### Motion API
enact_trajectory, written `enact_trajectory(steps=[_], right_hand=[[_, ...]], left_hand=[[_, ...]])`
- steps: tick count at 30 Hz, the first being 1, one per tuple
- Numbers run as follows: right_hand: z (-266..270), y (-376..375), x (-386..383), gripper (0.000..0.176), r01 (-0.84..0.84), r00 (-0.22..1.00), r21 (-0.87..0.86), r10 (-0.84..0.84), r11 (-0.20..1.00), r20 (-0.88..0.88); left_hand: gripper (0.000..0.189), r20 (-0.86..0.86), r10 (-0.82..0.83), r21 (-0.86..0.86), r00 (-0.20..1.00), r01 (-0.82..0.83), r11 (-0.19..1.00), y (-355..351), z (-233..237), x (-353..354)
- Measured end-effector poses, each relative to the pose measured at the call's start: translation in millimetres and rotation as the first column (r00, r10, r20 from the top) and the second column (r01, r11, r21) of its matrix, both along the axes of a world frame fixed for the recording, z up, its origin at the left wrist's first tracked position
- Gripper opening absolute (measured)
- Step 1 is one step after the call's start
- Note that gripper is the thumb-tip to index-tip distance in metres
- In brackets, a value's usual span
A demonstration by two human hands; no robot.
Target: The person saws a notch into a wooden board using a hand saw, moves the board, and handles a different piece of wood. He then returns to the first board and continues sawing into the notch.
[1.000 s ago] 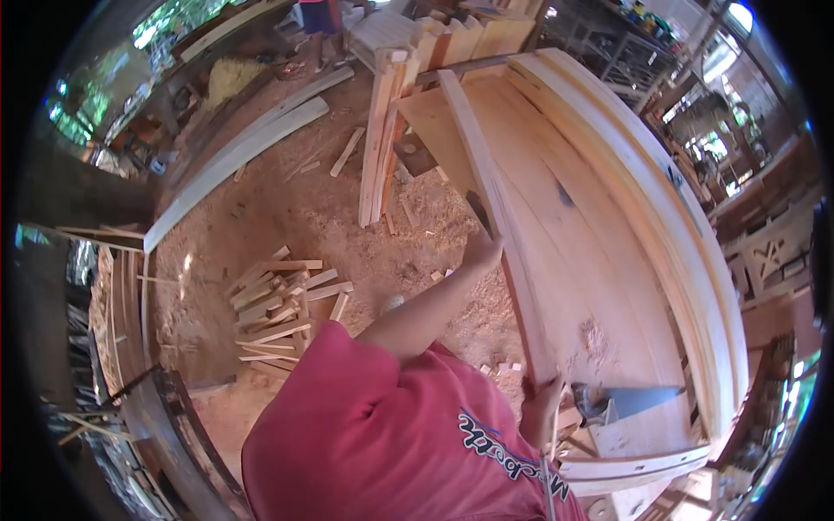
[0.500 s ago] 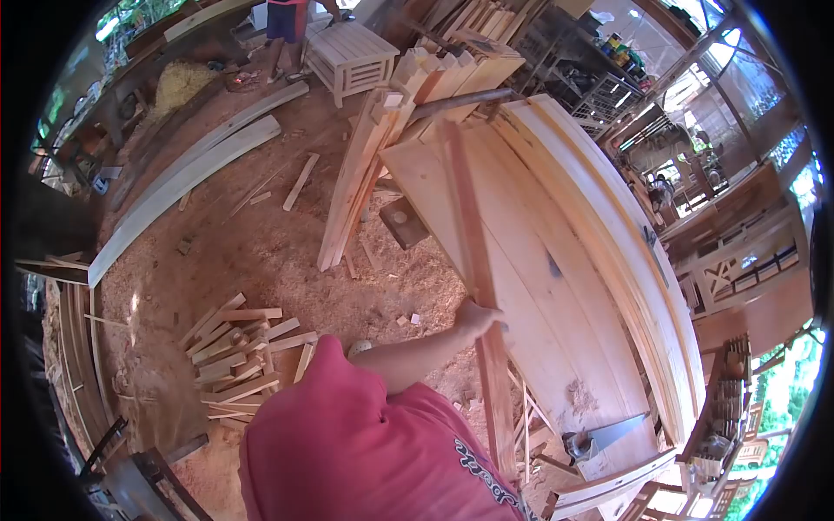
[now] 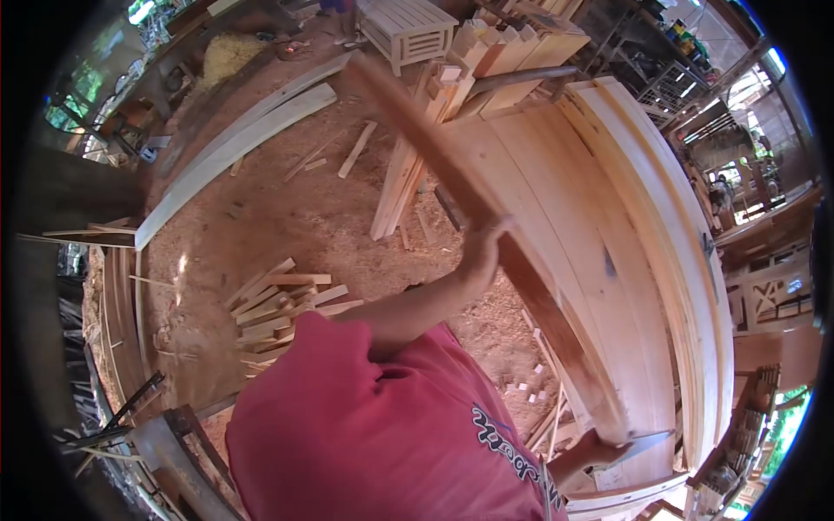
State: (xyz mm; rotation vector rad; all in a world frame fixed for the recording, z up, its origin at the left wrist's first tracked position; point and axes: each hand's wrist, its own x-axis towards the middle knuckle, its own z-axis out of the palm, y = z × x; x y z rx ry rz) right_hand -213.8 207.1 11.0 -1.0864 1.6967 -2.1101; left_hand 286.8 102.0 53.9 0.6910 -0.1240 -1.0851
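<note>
My left hand (image 3: 486,247) is closed round the middle of a long reddish-brown wooden board (image 3: 546,300). The board slants from the upper left, over the pale planks, down to the lower right. Near its lower end, my right hand (image 3: 601,448) is closed at the handle end of a hand saw (image 3: 647,442), whose blade points right. My fingers mostly cover the saw's handle. Under both lie wide pale planks (image 3: 556,187), laid side by side as a work surface.
Short offcuts (image 3: 282,304) lie heaped on the sawdust-covered floor, left of me. Long pale boards (image 3: 252,143) lie beyond. Stacked timber (image 3: 495,61) and a slatted wooden table (image 3: 407,30) stand at the back. Another person's legs (image 3: 346,22) show at the top.
The far end of the brown board has swung left, with my left hand still holding it. My right hand has come into view at the saw. The view has shifted.
</note>
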Motion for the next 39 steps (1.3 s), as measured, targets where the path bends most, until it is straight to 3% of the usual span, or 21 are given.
enact_trajectory(steps=[1,2,4,5,7,8,11,13,16,19,20,22,25,27,28,30,31,32,34,38,39], right_hand=[[64,-22,58,0.061,-0.027,0.741,-0.179,0.140,0.983,0.657],[85,-36,79,0.066,-0.107,0.779,-0.166,0.186,0.980,0.599],[86,-60,63,0.066,-0.569,0.674,-0.304,0.645,0.764,0.360],[96,-76,80,0.066,-0.593,0.662,-0.299,0.665,0.747,0.346],[127,-108,147,0.063,-0.800,0.492,-0.339,0.864,0.495,0.101],[147,-121,188,0.049,-0.861,0.310,-0.385,0.943,0.334,0.123],[163,-169,263,0.038,-0.926,0.243,-0.295,0.970,0.237,0.016],[185,-189,331,0.023,-0.951,0.075,-0.299,0.997,0.080,0.028],[199,-218,441,0.022,-0.967,-0.014,-0.254,0.998,0.001,0.058],[190,-238,555,0.026,-0.997,-0.072,0.005,0.997,-0.072,-0.015],[182,-238,591,0.026,-0.992,-0.120,0.048,0.993,-0.120,-0.013],[161,-241,650,0.024,-0.965,-0.223,0.128,0.973,-0.229,0.060],[131,-252,719,0.021,-0.933,-0.265,0.233,0.962,-0.273,0.069],[111,-260,753,0.018,-0.861,-0.302,0.424,0.953,-0.280,0.016],[101,-258,766,0.018,-0.852,-0.311,0.436,0.950,-0.290,0.023],[78,-254,786,0.018,-0.737,-0.294,0.620,0.954,-0.267,0.061],[56,-264,788,0.019,-0.820,-0.229,0.541,0.973,-0.187,-0.010],[63,-267,793,0.019,-0.820,-0.231,0.540,0.973,-0.189,-0.010],[78,-275,794,0.021,-0.699,-0.245,0.710,0.960,-0.079,-0.134],[93,-286,791,0.024,-0.706,-0.217,0.695,0.976,-0.137,-0.029],[95,-294,788,0.024,-0.689,-0.284,0.711,0.955,-0.138,-0.090]], left_hand=[[0.053,-0.092,-0.059,0.095,0.994,0.068,0.993,11,-7,15],[0.057,-0.084,0.049,0.193,0.995,-0.032,0.981,21,-7,25],[0.058,-0.210,0.153,0.204,0.966,-0.110,0.973,38,-22,49],[0.062,-0.314,0.175,0.250,0.933,-0.097,0.963,41,-35,63],[0.066,-0.424,0.229,0.298,0.876,-0.104,0.949,46,-64,91],[0.069,-0.458,0.292,0.314,0.840,-0.155,0.937,46,-77,105],[0.077,-0.532,0.383,0.363,0.755,-0.205,0.909,38,-101,151],[0.081,-0.575,0.416,0.395,0.705,-0.207,0.895,33,-123,180],[0.077,-0.589,0.487,0.313,0.645,-0.373,0.873,18,-155,223],[0.077,-0.703,0.458,0.148,0.544,-0.518,0.843,-9,-172,260],[0.077,-0.715,0.473,0.161,0.515,-0.537,0.828,-19,-164,275],[0.077,-0.802,0.501,0.307,0.325,-0.496,0.812,-33,-135,303],[0.068,-0.837,0.409,0.164,0.365,-0.545,0.822,-46,-143,330],[0.061,-0.818,0.469,0.210,0.332,-0.586,0.782,-74,-185,345],[0.055,-0.791,0.528,0.259,0.310,-0.614,0.746,-83,-199,344],[0.051,-0.809,0.481,0.224,0.339,-0.578,0.785,-81,-163,341],[0.046,-0.822,0.422,0.177,0.383,-0.533,0.827,-81,-148,342],[0.046,-0.822,0.423,0.176,0.382,-0.535,0.826,-87,-148,347],[0.050,-0.815,0.410,0.171,0.410,-0.506,0.845,-99,-150,351],[0.057,-0.841,0.379,0.170,0.385,-0.477,0.862,-103,-120,343],[0.057,-0.825,0.344,0.130,0.448,-0.441,0.888,-99,-115,334]])
